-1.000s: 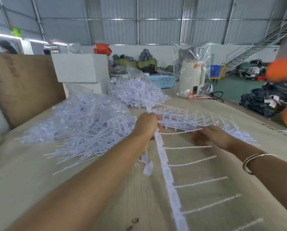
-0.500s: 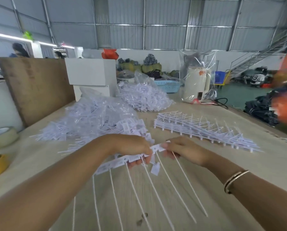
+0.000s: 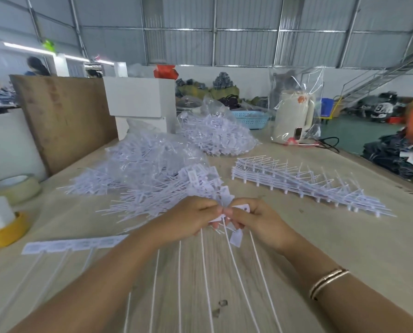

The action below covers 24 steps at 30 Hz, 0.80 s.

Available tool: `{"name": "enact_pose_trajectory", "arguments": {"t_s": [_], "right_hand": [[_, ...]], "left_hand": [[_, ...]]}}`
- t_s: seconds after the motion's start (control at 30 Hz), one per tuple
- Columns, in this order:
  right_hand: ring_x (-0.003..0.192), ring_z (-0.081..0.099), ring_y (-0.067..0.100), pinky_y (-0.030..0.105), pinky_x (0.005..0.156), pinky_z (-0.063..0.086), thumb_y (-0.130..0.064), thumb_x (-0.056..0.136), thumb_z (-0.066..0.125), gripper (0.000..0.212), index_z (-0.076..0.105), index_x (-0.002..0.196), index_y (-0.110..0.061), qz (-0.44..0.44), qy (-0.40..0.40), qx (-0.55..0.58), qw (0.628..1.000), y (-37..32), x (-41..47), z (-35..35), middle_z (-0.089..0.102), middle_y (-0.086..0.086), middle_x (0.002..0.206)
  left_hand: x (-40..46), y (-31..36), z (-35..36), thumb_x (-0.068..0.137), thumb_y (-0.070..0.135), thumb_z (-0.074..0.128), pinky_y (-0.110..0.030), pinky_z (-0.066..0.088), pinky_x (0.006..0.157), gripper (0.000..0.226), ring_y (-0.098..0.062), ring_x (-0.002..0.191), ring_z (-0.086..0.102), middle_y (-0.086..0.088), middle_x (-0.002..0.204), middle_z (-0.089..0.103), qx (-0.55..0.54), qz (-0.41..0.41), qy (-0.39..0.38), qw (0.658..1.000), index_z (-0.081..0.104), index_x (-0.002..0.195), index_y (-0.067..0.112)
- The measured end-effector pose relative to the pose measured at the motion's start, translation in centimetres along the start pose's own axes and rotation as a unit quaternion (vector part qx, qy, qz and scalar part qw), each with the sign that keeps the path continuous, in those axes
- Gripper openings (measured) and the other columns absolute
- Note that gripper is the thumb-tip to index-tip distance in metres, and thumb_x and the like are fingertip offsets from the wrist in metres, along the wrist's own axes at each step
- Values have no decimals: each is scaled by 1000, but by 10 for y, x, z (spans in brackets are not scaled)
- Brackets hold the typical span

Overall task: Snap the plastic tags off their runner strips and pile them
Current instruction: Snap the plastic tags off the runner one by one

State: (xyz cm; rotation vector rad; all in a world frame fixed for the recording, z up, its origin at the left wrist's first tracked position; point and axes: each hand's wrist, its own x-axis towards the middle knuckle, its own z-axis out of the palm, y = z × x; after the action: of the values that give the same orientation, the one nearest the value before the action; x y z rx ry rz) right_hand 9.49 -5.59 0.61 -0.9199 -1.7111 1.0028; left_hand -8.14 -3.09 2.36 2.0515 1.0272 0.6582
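Left hand (image 3: 191, 218) and right hand (image 3: 253, 219) meet fingertip to fingertip, both curled tight, pinching a white tag strip (image 3: 80, 243) above the table (image 3: 320, 236).

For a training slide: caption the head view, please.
Both hands, left hand and right hand, pinch a white plastic tag strip before a heap of loose white tags on the wooden table.
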Motion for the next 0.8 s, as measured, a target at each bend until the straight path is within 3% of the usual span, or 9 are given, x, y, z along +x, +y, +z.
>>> {"name": "enact_pose_trajectory", "arguments": {"t_s": [0.07, 0.17, 0.23, 0.37, 0.47, 0.57, 0.63, 0.73, 0.8], "right_hand": [[51, 44, 6, 17, 56, 36, -28, 80, 59, 29, 60, 58, -9, -32, 41, 23, 998, -1, -1, 6, 48, -7, 51], [53, 43, 8, 17, 57, 37, -28, 86, 54, 26, 63, 65, -15, -86, 119, 55, 988, -4, 0, 11, 47, -5, 53], [54, 44, 9, 14, 58, 38, -26, 92, 53, 29, 66, 66, -18, -107, 142, 80, 981, -4, 1, 5, 47, -4, 53], [60, 48, 13, 21, 65, 40, -22, 86, 56, 29, 58, 61, -10, -29, 43, 33, 998, 8, -2, -5, 52, 0, 60], [70, 52, 16, 30, 71, 38, -15, 90, 62, 25, 59, 72, 2, 55, 31, -72, 995, 23, -1, -1, 55, 11, 71], [58, 49, 7, 26, 59, 37, -23, 86, 67, 30, 51, 61, -21, 52, 66, -228, 970, 27, 0, 5, 53, -4, 62], [61, 49, 6, 24, 59, 36, -31, 84, 68, 28, 48, 65, -27, 44, 72, -317, 945, 27, 1, 7, 51, -8, 69], [74, 55, 16, 24, 67, 40, -30, 90, 60, 15, 59, 79, -19, 32, 108, -310, 944, 27, 4, 6, 57, 1, 83], [73, 54, 8, 17, 66, 39, -34, 91, 48, 29, 63, 80, -11, 8, 161, -209, 965, 21, 3, 8, 59, -1, 78]], "left_hand": [[-3, -1, 3, 97, 25, 46, -16, 35, 48, 29, -1, 49, 45, 12, 58, 57, -48, 36, 38, 997, 72, 83, 24], [-6, 0, 3, 98, 27, 43, -16, 32, 46, 45, 3, 46, 46, 13, 51, 49, -184, 53, 102, 976, 63, 58, 34], [-7, -2, -4, 98, 28, 41, -15, 31, 46, 49, 0, 44, 41, 13, 49, 46, -203, 57, 113, 971, 59, 53, 34], [-8, -6, -10, 96, 25, 48, -11, 33, 45, 49, 3, 47, 46, 14, 47, 50, -111, 44, 62, 991, 59, 49, 35], [-5, -3, -10, 74, 25, 39, -16, 36, 46, 32, -4, 50, 48, 5, 56, 58, -14, 36, 12, 999, 63, 54, 32], [1, -6, -10, 71, 28, 34, -33, 45, 58, 31, -19, 57, 55, -5, 61, 61, 135, 69, 47, 987, 62, 57, 26], [1, -13, -8, 74, 27, 32, -42, 46, 65, 30, -26, 61, 56, -9, 62, 59, 162, 80, 73, 981, 60, 65, 17], [-3, -23, -2, 87, 21, 36, -41, 45, 65, 16, -20, 64, 55, -2, 73, 62, 210, 61, 68, 973, 51, 89, 29], [-8, -25, 4, 91, 16, 37, -33, 44, 66, 29, -8, 70, 51, 11, 88, 57, 241, 69, 60, 966, 42, 110, 37]]}}
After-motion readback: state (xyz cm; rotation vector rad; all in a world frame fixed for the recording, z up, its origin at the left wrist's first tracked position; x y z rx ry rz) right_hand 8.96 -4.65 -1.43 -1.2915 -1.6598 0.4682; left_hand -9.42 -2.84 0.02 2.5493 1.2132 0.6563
